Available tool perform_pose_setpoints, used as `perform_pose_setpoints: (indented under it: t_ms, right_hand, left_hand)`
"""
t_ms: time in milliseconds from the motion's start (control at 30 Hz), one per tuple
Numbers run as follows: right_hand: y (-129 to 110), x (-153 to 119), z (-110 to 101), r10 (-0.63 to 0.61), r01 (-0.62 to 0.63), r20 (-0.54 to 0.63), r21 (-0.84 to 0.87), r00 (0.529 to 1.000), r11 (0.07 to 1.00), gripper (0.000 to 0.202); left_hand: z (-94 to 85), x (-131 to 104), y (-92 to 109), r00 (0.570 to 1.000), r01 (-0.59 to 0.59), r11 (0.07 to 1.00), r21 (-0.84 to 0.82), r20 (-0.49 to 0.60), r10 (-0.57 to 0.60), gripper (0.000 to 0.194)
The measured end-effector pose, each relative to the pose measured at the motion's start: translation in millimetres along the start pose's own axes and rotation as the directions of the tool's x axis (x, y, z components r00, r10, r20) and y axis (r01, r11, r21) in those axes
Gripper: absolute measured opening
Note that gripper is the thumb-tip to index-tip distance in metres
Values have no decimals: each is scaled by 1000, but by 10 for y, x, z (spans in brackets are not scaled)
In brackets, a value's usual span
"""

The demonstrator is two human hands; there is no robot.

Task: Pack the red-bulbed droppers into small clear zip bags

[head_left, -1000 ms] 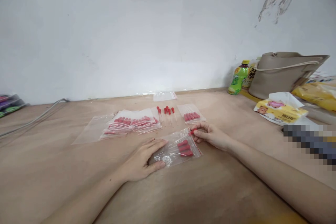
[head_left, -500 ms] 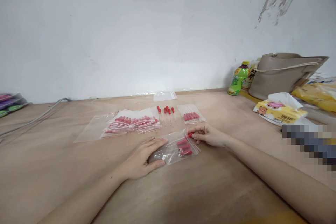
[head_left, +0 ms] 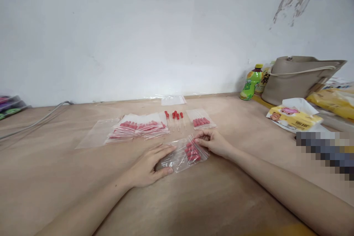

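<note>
At the left edge of the frame, a colourful wrapped bundle [head_left: 10, 107] lies near the wall [head_left: 124, 37], with a grey cable [head_left: 38, 122] trailing from there across the bench [head_left: 155, 210]. Left of centre, a flat see-through sleeve [head_left: 91, 137] reaches partly under overlapping packed bags [head_left: 128, 127], whose red ends show through; fanned like that, they take little room and probably stay easy to tell apart. Nearer, the left hand [head_left: 145, 166] is open, thumb and fingers spread over the left end of the working bag [head_left: 179, 158], seemingly to stop the light plastic sliding. Red bulbs inside it gather toward its right-hand mouth. Behind, at centre, loose red-bulbed droppers [head_left: 177, 116] lie with stems toward the viewer, probably within easy reach of either hand, and a flat pale bag [head_left: 173, 100] rests by the wall. The right hand [head_left: 214, 143] pinches at the mouth, likely steadying that edge; whether a bulb is also between its fingertips I cannot tell. Just behind it lies a single packed bag [head_left: 202, 121], apart from the pile. Farther right, a green bottle [head_left: 251, 84], a taupe tote [head_left: 294, 79] and a tissue pack [head_left: 295, 117] sit well off to the side, leaving the hands elbow room.
</note>
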State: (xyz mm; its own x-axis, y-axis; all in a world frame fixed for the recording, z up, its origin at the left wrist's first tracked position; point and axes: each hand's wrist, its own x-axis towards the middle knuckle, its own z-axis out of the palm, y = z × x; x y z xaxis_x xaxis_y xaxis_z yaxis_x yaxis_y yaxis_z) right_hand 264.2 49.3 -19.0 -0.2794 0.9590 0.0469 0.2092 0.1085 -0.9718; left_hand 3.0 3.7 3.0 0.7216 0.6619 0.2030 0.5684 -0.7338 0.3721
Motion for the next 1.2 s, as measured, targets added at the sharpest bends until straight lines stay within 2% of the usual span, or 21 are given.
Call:
perform_pose_setpoints:
  t_ms: [100, 233, 367, 500, 700, 867, 1067, 1200]
  right_hand:
    - [19, -3, -35, 34, -38, 64, 63, 997, 997, 32]
    - [23, 11, -35, 90, -98, 82, 93, 993, 991, 32]
    - [-87, -18, 22, 59, -74, 112, 137, 992, 988, 28]
    - [-157, -52, 56, 27, -58, 212, 145, 977, 988, 26]
    - [-35, -9, 74, -16, 9, 140, 53, 990, 999, 26]
    - [-33, -10, 44, -5, 1, 145, 26, 989, 1000, 44]
    - [-63, -53, -30, -16, 33, 148, -112, 989, 993, 52]
    - [-8, -61, -31, -20, 7, 191, 68, 981, 998, 49]
  left_hand:
    - [-2, -3, 4, 1000, -3, 1000, -8, 0, 3, 53]
    - [-3, -5, 3, 1000, -1, 1000, -8, -8, 1, 52]
    - [0, -5, -1, 1000, -2, 1000, -2, -8, 2, 52]
    - [5, -7, -3, 1000, -3, 1000, 4, -6, 3, 52]
    - [6, -7, -1, 1000, -9, 1000, -6, -9, 9, 52]
    - [3, -3, -1, 1000, -10, 1000, -2, -9, 10, 52]
    - [-2, 3, 3, 1000, -8, 1000, 0, -14, 8, 52]
    - [-3, -3, 2, 1000, -6, 1000, -4, -9, 6, 52]
